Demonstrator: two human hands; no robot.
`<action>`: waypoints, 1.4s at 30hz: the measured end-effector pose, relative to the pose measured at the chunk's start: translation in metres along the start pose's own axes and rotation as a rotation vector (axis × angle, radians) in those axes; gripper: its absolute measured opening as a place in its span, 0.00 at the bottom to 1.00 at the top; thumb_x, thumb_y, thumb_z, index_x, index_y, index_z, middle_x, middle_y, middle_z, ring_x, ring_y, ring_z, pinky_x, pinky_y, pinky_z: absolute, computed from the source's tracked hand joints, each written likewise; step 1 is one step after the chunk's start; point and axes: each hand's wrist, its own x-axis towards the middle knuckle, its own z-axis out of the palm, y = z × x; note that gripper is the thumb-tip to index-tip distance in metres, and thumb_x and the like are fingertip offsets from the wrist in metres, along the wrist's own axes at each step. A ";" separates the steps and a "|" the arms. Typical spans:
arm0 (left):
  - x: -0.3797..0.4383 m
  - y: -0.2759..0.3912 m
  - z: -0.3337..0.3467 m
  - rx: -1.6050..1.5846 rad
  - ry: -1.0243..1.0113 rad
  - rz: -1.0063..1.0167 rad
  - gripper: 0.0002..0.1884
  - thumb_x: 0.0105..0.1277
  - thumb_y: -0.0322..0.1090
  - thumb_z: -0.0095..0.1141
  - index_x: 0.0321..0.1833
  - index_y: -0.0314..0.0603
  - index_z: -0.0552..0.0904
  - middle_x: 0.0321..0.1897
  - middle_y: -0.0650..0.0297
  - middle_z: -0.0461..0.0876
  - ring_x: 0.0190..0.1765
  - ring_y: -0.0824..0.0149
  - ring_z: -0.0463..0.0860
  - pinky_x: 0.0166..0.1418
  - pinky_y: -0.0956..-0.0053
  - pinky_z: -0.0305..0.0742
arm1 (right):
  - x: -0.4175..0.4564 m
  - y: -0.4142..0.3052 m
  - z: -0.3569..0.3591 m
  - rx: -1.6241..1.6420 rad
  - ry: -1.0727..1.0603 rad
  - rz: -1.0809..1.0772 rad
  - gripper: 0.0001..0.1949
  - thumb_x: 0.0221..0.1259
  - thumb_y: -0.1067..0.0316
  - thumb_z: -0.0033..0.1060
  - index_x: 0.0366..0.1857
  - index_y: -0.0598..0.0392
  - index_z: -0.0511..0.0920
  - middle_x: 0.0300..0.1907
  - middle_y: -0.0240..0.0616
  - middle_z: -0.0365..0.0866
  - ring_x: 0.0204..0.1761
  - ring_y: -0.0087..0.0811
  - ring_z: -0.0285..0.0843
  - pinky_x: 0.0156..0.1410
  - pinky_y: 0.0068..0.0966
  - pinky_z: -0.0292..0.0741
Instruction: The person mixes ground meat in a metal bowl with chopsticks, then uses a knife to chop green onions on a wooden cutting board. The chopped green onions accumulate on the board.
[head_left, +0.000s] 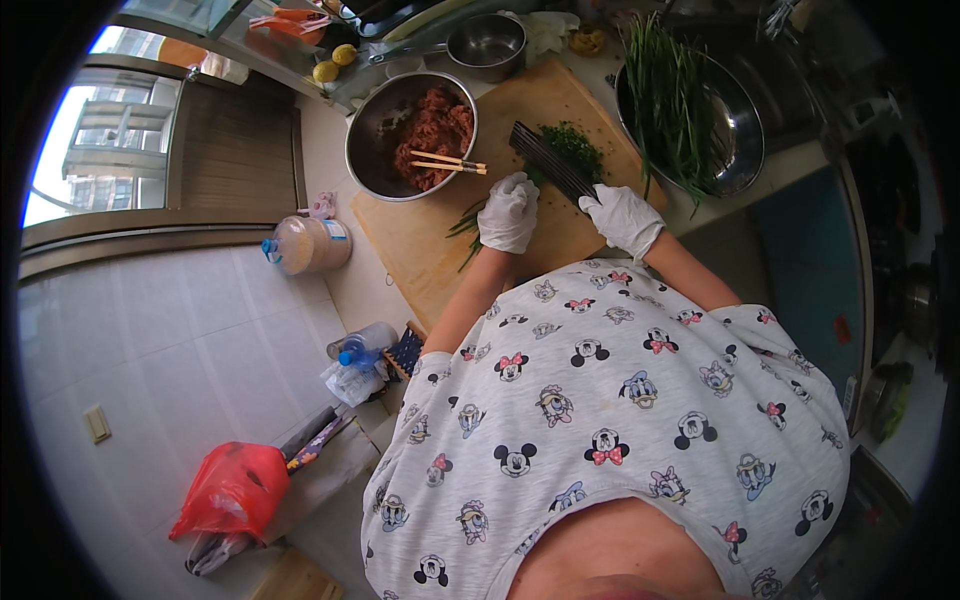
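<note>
My left hand (510, 213), in a white glove, is closed around a small bunch of green stalks (468, 225) on the wooden cutting board (405, 244). Gloved as well, my right hand (622, 217) grips the handle end of a dark, ridged cleaver-like knife (553, 163). Its blade lies beside and partly over a heap of finely chopped greens (574, 150). To the upper left, a steel bowl (367, 142) holds minced meat (442, 124), with light wooden chopsticks (448, 163) resting across its rim.
A steel basin (750, 142) with long green stalks (660, 97) stands right of the board. Behind are a saucepan (487, 45) and two lemons (334, 63). A grain-filled plastic jug (311, 244) lies left; a red plastic bag (236, 484) is at lower left.
</note>
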 end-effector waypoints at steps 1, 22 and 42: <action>-0.001 -0.002 0.001 -0.018 -0.009 -0.002 0.06 0.62 0.23 0.62 0.40 0.40 0.83 0.46 0.54 0.86 0.47 0.51 0.85 0.50 0.61 0.81 | -0.001 0.002 0.002 0.012 0.014 0.006 0.15 0.73 0.56 0.52 0.36 0.58 0.80 0.34 0.55 0.85 0.39 0.57 0.84 0.45 0.50 0.81; 0.007 0.002 -0.004 -0.009 -0.031 0.091 0.04 0.59 0.22 0.61 0.35 0.39 0.82 0.41 0.54 0.86 0.46 0.47 0.83 0.49 0.56 0.79 | 0.043 -0.014 -0.002 -0.016 -0.167 0.135 0.10 0.68 0.64 0.50 0.37 0.51 0.84 0.40 0.47 0.84 0.45 0.50 0.86 0.49 0.44 0.82; 0.010 0.013 -0.014 -0.019 -0.037 0.036 0.07 0.58 0.21 0.60 0.38 0.38 0.81 0.39 0.54 0.84 0.42 0.48 0.83 0.44 0.58 0.79 | 0.012 -0.005 -0.003 0.479 -0.084 0.428 0.19 0.74 0.52 0.51 0.36 0.61 0.78 0.27 0.55 0.83 0.30 0.55 0.84 0.38 0.46 0.81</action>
